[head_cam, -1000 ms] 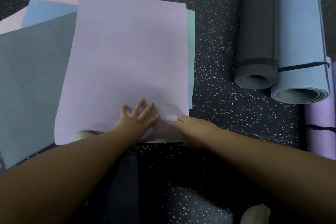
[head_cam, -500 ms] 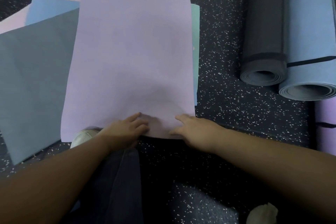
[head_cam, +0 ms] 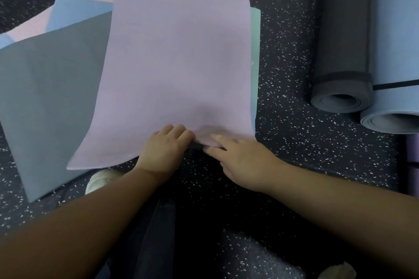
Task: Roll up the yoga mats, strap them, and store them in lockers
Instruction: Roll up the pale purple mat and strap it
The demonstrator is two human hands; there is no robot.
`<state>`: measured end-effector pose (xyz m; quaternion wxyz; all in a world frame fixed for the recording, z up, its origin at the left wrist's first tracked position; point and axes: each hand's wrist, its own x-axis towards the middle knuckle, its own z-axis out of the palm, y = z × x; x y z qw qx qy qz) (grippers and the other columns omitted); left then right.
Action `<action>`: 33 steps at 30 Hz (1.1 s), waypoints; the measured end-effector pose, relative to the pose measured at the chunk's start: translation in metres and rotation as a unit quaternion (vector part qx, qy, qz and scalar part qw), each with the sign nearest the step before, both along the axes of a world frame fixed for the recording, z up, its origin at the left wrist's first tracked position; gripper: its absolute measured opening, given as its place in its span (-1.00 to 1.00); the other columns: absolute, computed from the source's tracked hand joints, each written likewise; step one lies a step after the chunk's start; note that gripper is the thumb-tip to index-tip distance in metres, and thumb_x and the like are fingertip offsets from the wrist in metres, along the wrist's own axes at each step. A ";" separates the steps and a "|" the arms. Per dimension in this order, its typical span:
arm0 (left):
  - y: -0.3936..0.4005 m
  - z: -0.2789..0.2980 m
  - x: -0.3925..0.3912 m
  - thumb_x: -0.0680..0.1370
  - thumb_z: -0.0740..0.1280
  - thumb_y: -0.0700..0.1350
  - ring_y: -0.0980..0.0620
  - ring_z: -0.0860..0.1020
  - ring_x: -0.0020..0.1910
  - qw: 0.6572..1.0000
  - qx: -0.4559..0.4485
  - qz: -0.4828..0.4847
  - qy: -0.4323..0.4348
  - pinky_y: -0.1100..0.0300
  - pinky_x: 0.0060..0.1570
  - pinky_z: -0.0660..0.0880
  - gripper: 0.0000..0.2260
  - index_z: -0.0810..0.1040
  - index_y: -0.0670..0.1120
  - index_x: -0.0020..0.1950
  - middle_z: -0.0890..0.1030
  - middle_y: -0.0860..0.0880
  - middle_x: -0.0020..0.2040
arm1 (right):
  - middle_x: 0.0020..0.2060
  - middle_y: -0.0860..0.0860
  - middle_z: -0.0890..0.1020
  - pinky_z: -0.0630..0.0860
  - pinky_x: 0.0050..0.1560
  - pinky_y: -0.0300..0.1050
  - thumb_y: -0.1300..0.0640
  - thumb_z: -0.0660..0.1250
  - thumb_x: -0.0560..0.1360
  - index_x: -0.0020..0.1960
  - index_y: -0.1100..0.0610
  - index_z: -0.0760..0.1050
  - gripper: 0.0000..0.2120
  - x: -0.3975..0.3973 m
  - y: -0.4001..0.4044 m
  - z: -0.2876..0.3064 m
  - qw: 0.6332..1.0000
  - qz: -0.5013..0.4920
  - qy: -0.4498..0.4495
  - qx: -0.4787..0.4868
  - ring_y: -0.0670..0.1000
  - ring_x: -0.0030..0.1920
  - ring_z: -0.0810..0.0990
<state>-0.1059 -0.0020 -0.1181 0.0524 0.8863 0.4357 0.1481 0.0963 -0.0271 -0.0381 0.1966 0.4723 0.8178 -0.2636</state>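
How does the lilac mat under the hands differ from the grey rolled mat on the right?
The flat lilac foam mat lies unrolled on top of a fanned pile; the rolled dark grey foam mat is wound into a tube directly on the floor. The lilac mat has no strap; the grey mat wears a dark band near its end. Both hands, left hand and right hand, touch only the lilac mat's near edge. Both are plain yoga mats.

Under me I see dark rubber flooring (head_cam: 283,29) flecked with white — and my pale shoe (head_cam: 99,180) beside dark trouser fabric (head_cam: 156,229).
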 end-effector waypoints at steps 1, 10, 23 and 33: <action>0.003 0.004 0.003 0.40 0.31 -0.12 -0.13 0.51 -0.27 1.000 0.020 0.009 -0.001 0.09 -0.34 0.41 -0.81 0.41 -0.02 -0.01 0.56 -0.06 -0.20 | 0.55 0.01 0.01 0.42 0.19 0.02 0.10 0.11 0.61 0.52 -0.09 0.07 -0.48 -0.001 0.001 0.000 1.000 -0.011 -0.013 0.003 0.18 0.30 0.39; 0.024 0.059 0.038 0.45 0.23 -0.23 -0.07 0.30 -0.11 0.975 0.180 0.072 -0.106 0.10 -0.16 0.14 -0.77 0.41 0.02 0.05 0.31 -0.02 -0.01 | 0.50 -0.03 0.05 0.49 0.09 0.09 0.04 0.12 0.61 0.55 0.02 -0.03 -0.43 0.009 0.006 0.007 0.983 -0.170 0.048 0.039 0.19 0.11 0.53; 0.020 0.049 0.088 0.38 0.31 0.27 -0.23 -0.02 0.54 0.984 -0.173 -0.019 -0.025 -0.29 0.40 0.18 -0.14 0.18 -0.18 0.52 0.07 -0.26 0.54 | 0.52 -0.17 0.01 0.08 0.19 -0.43 0.12 0.08 0.64 0.56 -0.08 -0.10 -0.42 0.045 0.008 0.033 0.882 -0.417 0.218 0.021 -0.19 0.42 0.15; 0.028 0.070 0.162 0.39 0.34 0.35 -0.05 -0.41 0.48 0.966 -0.224 -0.109 0.061 -0.30 0.44 -0.09 0.02 -0.15 -0.11 0.58 -0.34 -0.06 0.54 | 0.25 -0.13 0.31 0.22 0.16 -0.54 0.14 0.23 0.58 0.55 0.03 0.06 -0.40 0.086 0.003 0.032 0.729 -0.576 0.366 0.054 -0.32 0.14 0.30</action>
